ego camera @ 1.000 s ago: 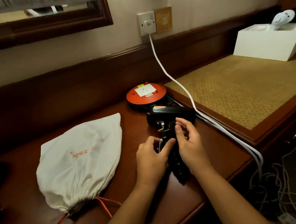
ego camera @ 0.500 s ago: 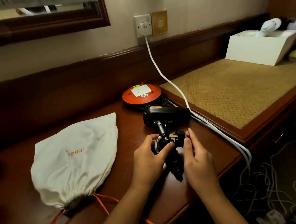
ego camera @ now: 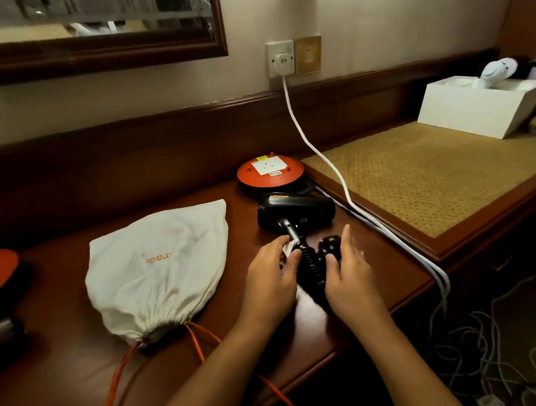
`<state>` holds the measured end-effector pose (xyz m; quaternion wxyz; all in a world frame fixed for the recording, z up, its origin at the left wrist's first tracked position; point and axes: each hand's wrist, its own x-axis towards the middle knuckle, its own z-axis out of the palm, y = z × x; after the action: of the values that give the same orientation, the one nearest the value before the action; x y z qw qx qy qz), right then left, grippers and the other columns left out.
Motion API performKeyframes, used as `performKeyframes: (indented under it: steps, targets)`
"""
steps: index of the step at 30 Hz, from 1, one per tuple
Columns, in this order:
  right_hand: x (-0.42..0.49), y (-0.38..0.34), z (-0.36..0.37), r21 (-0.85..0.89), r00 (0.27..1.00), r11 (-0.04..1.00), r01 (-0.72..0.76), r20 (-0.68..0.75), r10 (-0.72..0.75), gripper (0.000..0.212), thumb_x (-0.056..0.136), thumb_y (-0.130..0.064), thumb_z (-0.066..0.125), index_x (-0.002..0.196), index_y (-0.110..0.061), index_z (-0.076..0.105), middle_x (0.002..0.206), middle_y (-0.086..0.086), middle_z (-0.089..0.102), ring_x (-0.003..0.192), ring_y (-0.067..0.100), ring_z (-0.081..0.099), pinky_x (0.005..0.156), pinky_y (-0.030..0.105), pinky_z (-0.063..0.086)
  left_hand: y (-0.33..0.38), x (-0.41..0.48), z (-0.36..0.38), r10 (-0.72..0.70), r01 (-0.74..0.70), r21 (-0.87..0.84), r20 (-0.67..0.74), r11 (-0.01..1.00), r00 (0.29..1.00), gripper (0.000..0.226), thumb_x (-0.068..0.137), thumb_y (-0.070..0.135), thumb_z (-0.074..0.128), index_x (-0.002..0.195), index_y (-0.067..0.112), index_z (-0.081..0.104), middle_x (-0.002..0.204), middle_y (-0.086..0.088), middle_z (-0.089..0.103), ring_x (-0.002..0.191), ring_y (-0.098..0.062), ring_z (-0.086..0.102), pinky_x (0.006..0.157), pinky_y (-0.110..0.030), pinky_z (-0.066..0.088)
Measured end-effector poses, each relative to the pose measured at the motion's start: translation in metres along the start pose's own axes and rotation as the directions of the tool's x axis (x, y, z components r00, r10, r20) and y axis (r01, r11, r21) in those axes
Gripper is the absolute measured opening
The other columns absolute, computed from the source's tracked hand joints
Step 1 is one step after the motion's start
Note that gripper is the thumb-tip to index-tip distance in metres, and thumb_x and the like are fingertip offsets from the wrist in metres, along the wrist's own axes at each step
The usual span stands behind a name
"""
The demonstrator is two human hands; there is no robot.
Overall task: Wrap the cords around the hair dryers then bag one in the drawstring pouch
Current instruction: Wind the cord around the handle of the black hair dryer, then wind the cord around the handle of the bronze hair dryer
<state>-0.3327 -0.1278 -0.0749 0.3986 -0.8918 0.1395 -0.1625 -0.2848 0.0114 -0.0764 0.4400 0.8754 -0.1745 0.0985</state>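
Observation:
A black hair dryer (ego camera: 295, 213) lies on the dark wooden desk (ego camera: 66, 363), handle toward me, with its black coiled cord (ego camera: 311, 268) wound around the handle. My left hand (ego camera: 270, 279) pinches the handle and cord from the left. My right hand (ego camera: 351, 274) grips the cord and the black plug (ego camera: 329, 246) from the right, index finger raised. A white drawstring pouch (ego camera: 160, 270) with orange lettering lies to the left, bulging and cinched, its orange drawstrings (ego camera: 197, 345) trailing toward me.
An orange round device (ego camera: 270, 173) sits behind the dryer. A white cable (ego camera: 319, 156) runs from the wall socket (ego camera: 280, 60) over the desk edge. A white box (ego camera: 476, 105) stands on the woven mat (ego camera: 432, 174). Tangled cables lie on the floor at right.
The plug has moved from above the handle to its right side, under my right hand. Both hands slid slightly down the wrapped handle. The view shifted a little.

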Motion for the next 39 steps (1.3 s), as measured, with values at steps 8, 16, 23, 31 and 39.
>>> performKeyframes:
  steps: [8,16,23,31,39]
  targets:
    - [-0.032,-0.053,0.032,0.011,0.884,0.884,0.467,0.041,-0.467,0.053,0.105,-0.027,0.040,0.156,-0.018,0.030,0.162,-0.007,0.026,0.151,0.000,0.008,0.125,0.031,0.010,-0.012,-0.032,-0.076,0.084,-0.071,0.114,-0.112,0.991,0.990,0.041,0.101,0.009,0.054,0.141,0.017,0.060,0.141,0.002,0.063,0.130,-0.009,0.056,0.105,0.000,0.029]
    - [-0.060,-0.114,0.117,0.033,0.732,0.811,0.584,0.411,-0.543,0.047,0.106,-0.024,0.036,0.152,-0.016,0.035,0.156,-0.001,0.040,0.147,0.017,0.027,0.119,0.024,0.016,-0.089,-0.094,-0.168,-0.165,0.204,0.483,-0.122,0.851,0.979,0.041,0.100,0.025,0.052,0.140,0.021,0.058,0.146,-0.004,0.054,0.136,-0.025,0.047,0.116,-0.043,0.039]
    - [-0.041,-0.122,0.157,-0.105,0.692,0.760,0.641,0.507,-0.513,0.038,0.103,-0.014,0.036,0.140,-0.010,0.046,0.137,0.005,0.051,0.127,0.028,0.043,0.107,0.035,0.036,-0.126,-0.087,-0.171,-0.186,0.183,0.538,-0.049,0.823,0.981,0.045,0.105,0.025,0.046,0.150,0.023,0.045,0.152,-0.001,0.047,0.142,-0.022,0.038,0.119,-0.034,0.034]
    - [0.007,-0.146,0.175,-0.142,0.704,0.764,0.629,0.522,-0.482,0.053,0.105,-0.014,0.035,0.155,-0.009,0.022,0.162,0.009,0.026,0.152,0.030,0.012,0.121,0.036,0.014,-0.139,-0.037,-0.195,-0.160,0.158,0.496,-0.039,0.854,0.986,0.046,0.104,0.034,0.051,0.149,0.020,0.047,0.148,0.000,0.052,0.139,-0.019,0.045,0.109,-0.033,0.041]
    - [-0.027,-0.241,0.201,0.183,0.571,0.688,0.702,0.433,-0.698,0.051,0.106,-0.029,0.038,0.156,-0.018,0.029,0.160,-0.002,0.032,0.149,0.013,0.023,0.121,0.026,0.015,-0.120,-0.055,-0.295,-0.120,0.260,0.449,-0.315,0.855,0.941,0.047,0.104,0.009,0.046,0.150,0.016,0.049,0.153,-0.001,0.051,0.139,-0.018,0.049,0.113,-0.027,0.039]
